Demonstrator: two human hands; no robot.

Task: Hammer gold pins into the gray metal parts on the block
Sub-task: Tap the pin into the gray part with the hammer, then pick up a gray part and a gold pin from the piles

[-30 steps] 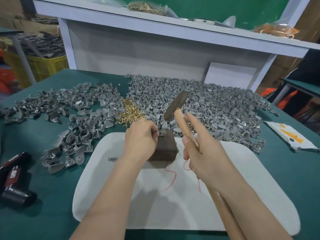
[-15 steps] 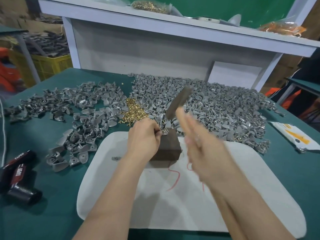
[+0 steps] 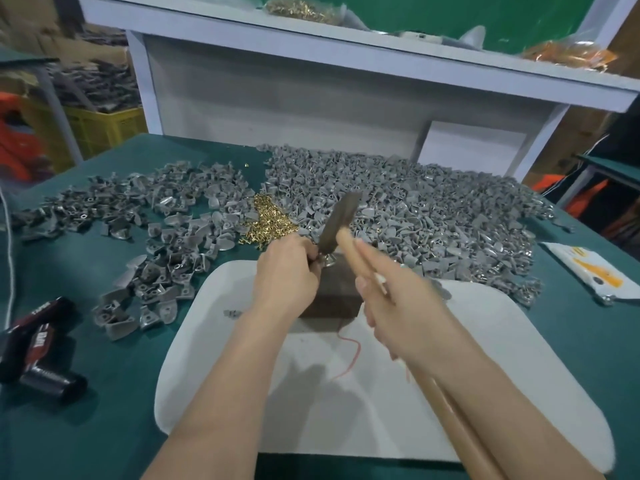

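One hammer (image 3: pixel 341 220), one dark block (image 3: pixel 332 301), two hands: the left hand (image 3: pixel 287 271) pinches a single gray metal part (image 3: pixel 329 262) atop the block on the white mat (image 3: pixel 485 341). The blurred right hand (image 3: pixel 398 313) grips the hammer's wooden handle, which slants toward the near right and is cut off at the frame's bottom edge. Fingers hide any pin. One heap of gold pins (image 3: pixel 266 223) lies between two spreads of loose gray parts (image 3: pixel 433 220).
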